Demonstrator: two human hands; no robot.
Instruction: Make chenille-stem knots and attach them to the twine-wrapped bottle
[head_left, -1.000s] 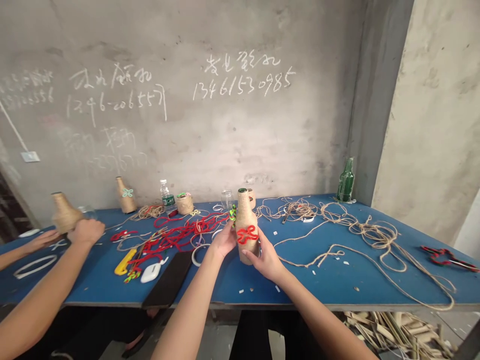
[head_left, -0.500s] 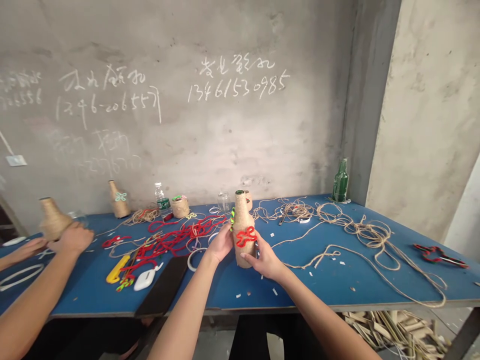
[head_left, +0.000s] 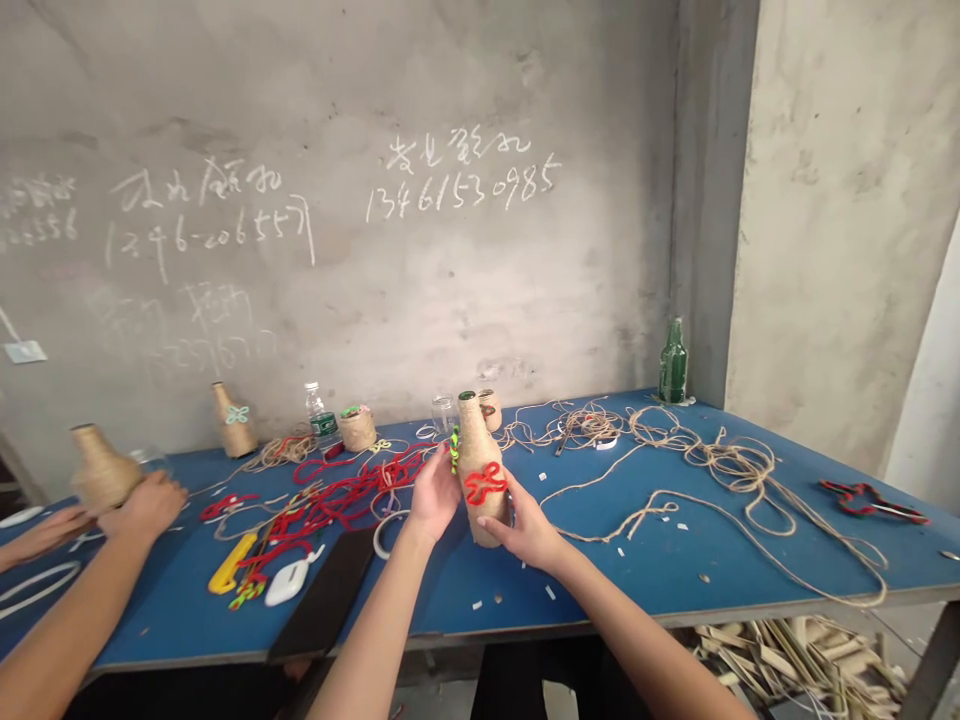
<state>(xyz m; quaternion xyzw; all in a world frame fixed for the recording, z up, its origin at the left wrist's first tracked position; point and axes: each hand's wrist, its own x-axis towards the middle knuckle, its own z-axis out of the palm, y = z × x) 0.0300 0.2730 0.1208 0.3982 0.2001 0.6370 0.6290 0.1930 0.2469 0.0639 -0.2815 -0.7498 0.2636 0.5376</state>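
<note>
A twine-wrapped bottle (head_left: pixel 474 445) stands between my hands at the middle of the blue table, tilted slightly. On its front sits a red bow-shaped ornament (head_left: pixel 486 484), and a green and yellow twisted piece (head_left: pixel 454 450) shows at its left side. My left hand (head_left: pixel 436 497) is closed against the bottle's left side, its fingers partly hidden behind it. From the right, my right hand (head_left: pixel 526 530) grips the lower body, thumb across the front. Behind the bottle is a small twine-wrapped jar (head_left: pixel 490 410).
At left, another person's hands (head_left: pixel 146 505) hold a wrapped bottle (head_left: pixel 105 470). Red cord (head_left: pixel 352 490), a yellow cutter (head_left: pixel 232 565) and a white case (head_left: pixel 294 577) lie left of me. Loose twine (head_left: pixel 739 470), red-handled scissors (head_left: pixel 870 500) and a green bottle (head_left: pixel 673 365) are at right.
The view has shifted slightly. The bottle in my hands has turned a little, its red ornament shifting left; my left palm shows more. The other person's hands still hold their bottle.
</note>
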